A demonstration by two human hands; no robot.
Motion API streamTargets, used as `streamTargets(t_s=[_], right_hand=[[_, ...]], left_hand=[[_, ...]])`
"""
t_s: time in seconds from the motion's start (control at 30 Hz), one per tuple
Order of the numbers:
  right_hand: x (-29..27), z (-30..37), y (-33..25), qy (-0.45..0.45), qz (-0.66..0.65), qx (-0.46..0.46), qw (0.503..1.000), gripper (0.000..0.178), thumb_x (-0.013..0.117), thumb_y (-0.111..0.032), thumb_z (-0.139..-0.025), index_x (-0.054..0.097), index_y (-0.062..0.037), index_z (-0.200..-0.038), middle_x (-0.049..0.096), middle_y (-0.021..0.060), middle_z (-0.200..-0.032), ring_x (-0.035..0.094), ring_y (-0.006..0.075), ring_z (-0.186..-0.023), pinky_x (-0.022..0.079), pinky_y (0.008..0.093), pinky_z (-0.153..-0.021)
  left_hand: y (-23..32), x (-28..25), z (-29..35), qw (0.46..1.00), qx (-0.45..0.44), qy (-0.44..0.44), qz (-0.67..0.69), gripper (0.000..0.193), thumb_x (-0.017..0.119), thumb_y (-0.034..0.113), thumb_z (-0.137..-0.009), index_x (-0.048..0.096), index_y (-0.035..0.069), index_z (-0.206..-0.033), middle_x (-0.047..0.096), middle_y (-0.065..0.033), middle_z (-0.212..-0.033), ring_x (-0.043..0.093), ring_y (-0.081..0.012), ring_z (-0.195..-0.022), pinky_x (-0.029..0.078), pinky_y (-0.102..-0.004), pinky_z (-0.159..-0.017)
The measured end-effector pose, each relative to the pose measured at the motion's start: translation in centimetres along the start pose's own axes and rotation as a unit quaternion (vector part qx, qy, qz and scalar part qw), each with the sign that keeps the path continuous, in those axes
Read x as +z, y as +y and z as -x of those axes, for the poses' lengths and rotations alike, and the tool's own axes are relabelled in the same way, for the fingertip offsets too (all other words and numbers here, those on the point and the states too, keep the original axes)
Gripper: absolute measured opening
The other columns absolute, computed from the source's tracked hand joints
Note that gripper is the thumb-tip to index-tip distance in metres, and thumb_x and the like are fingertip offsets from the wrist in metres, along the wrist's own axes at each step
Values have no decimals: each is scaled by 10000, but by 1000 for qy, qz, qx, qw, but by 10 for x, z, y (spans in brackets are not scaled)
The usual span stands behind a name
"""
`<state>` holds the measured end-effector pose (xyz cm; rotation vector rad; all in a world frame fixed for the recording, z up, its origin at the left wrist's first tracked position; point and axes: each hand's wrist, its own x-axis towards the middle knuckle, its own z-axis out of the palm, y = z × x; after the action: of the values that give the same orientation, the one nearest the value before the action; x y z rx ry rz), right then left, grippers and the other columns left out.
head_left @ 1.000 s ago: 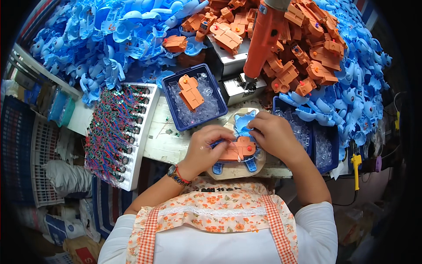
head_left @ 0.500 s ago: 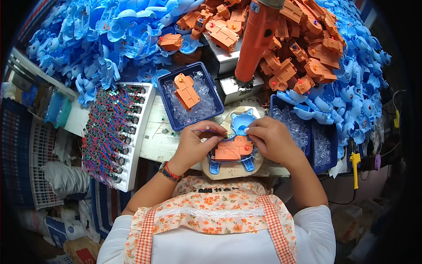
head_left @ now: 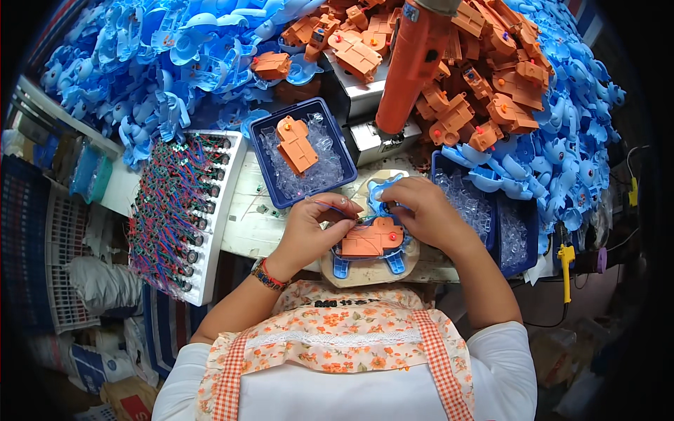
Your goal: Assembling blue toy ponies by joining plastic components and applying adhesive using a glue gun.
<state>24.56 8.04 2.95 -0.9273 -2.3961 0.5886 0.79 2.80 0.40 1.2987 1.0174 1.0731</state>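
A blue plastic toy shell [head_left: 340,268] lies open side up on a pale board [head_left: 358,279] in front of me. An orange plastic gearbox [head_left: 372,238] with a small red knob sits in its lower part. At the gearbox's upper left, my left hand [head_left: 317,226] pinches thin wires [head_left: 335,208], coloured red and blue. My right hand [head_left: 430,212] bends over the shell's rounded head part, thumb and fingers brought together there. Whatever those right fingertips hold is hidden beneath the hand.
Left of the board stands a dark blue bin [head_left: 262,151] of clear plastic parts, another gearbox [head_left: 298,146] on top. A white foam tray [head_left: 223,210] holds wired parts. More bins [head_left: 516,228] stand right. An orange post [head_left: 411,70] hangs ahead, among heaped blue shells [head_left: 189,49] and gearboxes.
My right hand has moved up and slightly left, now covering much of the shell's head part. My left hand keeps nearly the same place at the wires.
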Motion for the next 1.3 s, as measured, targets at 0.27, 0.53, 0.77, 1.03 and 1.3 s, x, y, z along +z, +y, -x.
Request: streamTargets(t_s=[0.27,0.53,0.77,1.03,1.3], right_hand=[[1,-4,0,-44,-3,-2,999,427,659,46,-751,639,-78,-1159,662,124,-951,640,349,-898,511,444,-801],[-7,-9,-13,-102,69,-22,992,452,692,-54,-777,607,-87,-1220,660,114,-873,642,329,-871,503,435,-788],[-2,-12,-12,-81,75,-25,994,439,690,-74,-785,608,-86,-1216,662,107,-872,633,328,-879,466,444,-847],[-3,-6,-13,-23,86,18,996,427,687,21,-742,632,-99,-1147,634,88,-827,623,297,-848,448,404,-864],[0,-6,-11,-15,119,-45,992,392,723,-44,-722,632,-64,-1102,627,78,-789,622,279,-793,464,408,-862]], left_hand=[[3,-1,-1,999,19,-30,-14,184,640,-72,-824,693,-33,-997,694,-82,-991,682,-144,-928,565,-274,-838],[2,-1,-2,999,8,-32,-30,200,639,-59,-823,688,-30,-1015,694,-82,-1000,680,-139,-922,560,-279,-843],[3,-1,-2,999,-2,-33,-38,208,647,-70,-826,685,-30,-1027,694,-84,-1010,679,-145,-930,562,-282,-849],[1,0,-1,998,-1,-38,-46,204,660,-75,-824,687,-24,-1019,691,-92,-1028,677,-148,-938,559,-286,-853],[2,0,0,999,4,-41,-28,199,656,-81,-829,679,-22,-1017,689,-104,-1029,676,-156,-938,556,-295,-863]])
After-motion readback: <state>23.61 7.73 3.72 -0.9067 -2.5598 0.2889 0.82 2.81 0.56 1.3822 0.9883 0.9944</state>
